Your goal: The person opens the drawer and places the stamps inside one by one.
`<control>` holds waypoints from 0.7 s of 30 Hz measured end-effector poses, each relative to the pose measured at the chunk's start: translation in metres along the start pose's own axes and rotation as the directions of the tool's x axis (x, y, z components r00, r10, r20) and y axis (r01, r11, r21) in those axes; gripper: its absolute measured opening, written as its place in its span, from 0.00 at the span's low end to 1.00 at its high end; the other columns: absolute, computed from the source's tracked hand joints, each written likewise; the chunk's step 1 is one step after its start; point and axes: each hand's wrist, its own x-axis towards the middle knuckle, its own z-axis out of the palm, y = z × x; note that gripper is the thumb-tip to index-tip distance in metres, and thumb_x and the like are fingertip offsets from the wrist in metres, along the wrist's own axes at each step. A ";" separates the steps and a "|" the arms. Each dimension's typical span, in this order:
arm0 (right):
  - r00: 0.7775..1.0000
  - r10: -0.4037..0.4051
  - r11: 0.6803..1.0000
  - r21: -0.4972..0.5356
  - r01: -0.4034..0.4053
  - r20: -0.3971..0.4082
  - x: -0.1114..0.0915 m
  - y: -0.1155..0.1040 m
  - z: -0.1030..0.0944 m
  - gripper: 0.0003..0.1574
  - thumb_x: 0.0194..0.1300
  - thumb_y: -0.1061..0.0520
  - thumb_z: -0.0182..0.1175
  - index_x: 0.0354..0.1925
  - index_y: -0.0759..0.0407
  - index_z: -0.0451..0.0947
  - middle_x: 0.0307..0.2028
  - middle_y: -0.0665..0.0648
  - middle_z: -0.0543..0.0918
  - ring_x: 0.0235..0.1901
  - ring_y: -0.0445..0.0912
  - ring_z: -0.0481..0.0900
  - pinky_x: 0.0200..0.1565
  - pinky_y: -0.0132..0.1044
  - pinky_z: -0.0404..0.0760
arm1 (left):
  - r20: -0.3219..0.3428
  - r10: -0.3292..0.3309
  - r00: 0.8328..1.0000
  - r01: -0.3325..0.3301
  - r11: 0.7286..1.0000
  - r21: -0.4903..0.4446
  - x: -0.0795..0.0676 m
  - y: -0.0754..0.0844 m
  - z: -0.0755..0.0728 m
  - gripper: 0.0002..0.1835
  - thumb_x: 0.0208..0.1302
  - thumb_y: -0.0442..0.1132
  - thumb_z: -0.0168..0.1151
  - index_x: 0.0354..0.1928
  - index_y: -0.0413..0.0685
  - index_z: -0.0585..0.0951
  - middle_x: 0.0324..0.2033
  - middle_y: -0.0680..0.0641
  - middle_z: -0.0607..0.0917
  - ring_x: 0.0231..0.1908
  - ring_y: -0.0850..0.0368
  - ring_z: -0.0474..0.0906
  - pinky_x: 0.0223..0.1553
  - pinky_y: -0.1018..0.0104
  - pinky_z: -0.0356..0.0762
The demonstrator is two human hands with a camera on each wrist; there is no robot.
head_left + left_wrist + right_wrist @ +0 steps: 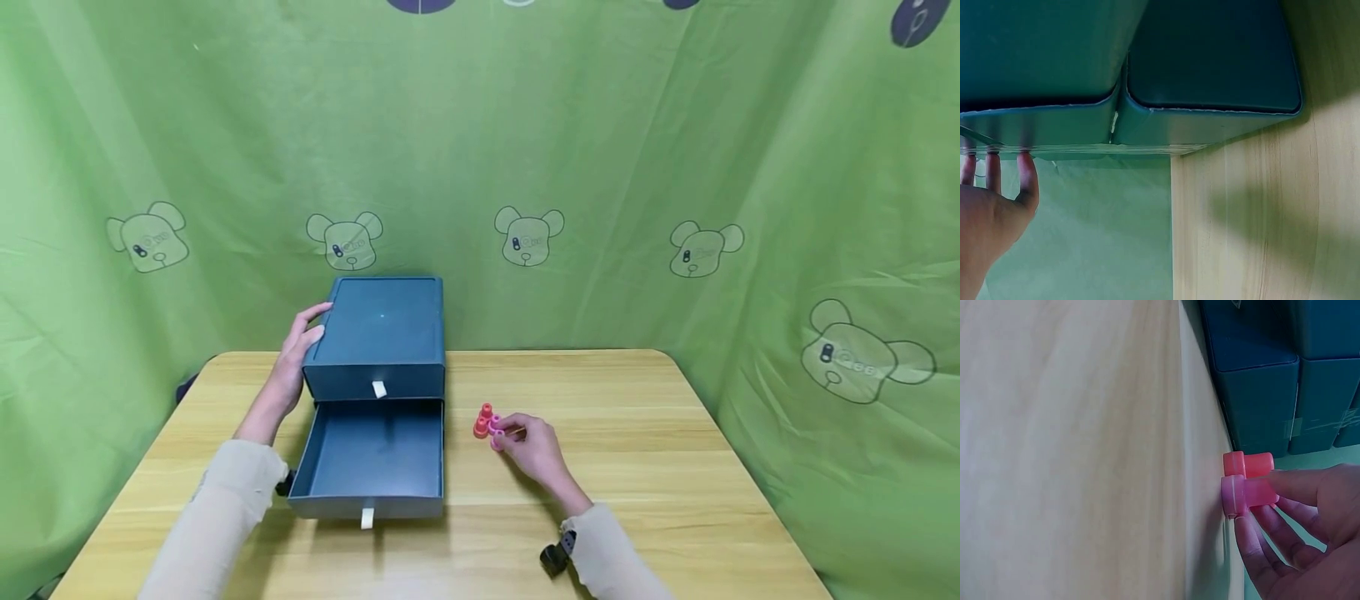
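Note:
A dark blue two-drawer box stands on the table, its lower drawer pulled out with a bare floor showing. My left hand rests against the box's left side near the top edge, and the left wrist view shows its fingertips touching that side. To the right of the box, a small cluster of red pegs and pink pegs stands upright. My right hand pinches a flanged pink peg between thumb and fingers. A red peg stands right beside it.
The wooden table extends to the right of the pegs. A green curtain with bear-head prints hangs behind and around the table. White pull tabs hang from both drawer fronts.

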 end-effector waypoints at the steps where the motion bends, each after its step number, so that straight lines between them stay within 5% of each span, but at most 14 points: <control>1: 1.000 0.001 1.000 0.000 -0.001 -0.001 0.000 0.000 0.000 0.12 0.61 0.64 0.73 0.44 0.61 0.87 0.34 0.54 0.88 0.32 0.44 0.83 0.38 0.34 0.83 | 0.000 0.000 1.000 0.000 1.000 0.000 0.000 0.000 0.000 0.30 0.78 0.51 0.44 0.79 0.56 0.63 0.80 0.49 0.52 0.80 0.46 0.41 0.74 0.33 0.36; 13: 1.000 -0.005 1.000 -0.021 0.005 -0.001 -0.001 0.000 0.000 0.10 0.62 0.63 0.72 0.43 0.60 0.88 0.35 0.54 0.89 0.33 0.43 0.84 0.40 0.35 0.84 | -0.007 0.002 1.000 -0.002 1.000 -0.005 0.000 0.000 0.000 0.30 0.78 0.51 0.44 0.78 0.55 0.63 0.80 0.49 0.53 0.79 0.46 0.43 0.74 0.34 0.37; 21: 0.999 0.037 0.999 0.036 -0.036 -0.033 -0.004 -0.017 -0.017 0.10 0.65 0.60 0.70 0.46 0.58 0.87 0.40 0.55 0.89 0.38 0.47 0.85 0.45 0.39 0.84 | -0.006 0.005 1.000 -0.005 1.000 -0.007 0.001 -0.001 0.000 0.30 0.78 0.51 0.43 0.78 0.56 0.64 0.80 0.49 0.54 0.78 0.47 0.44 0.74 0.36 0.38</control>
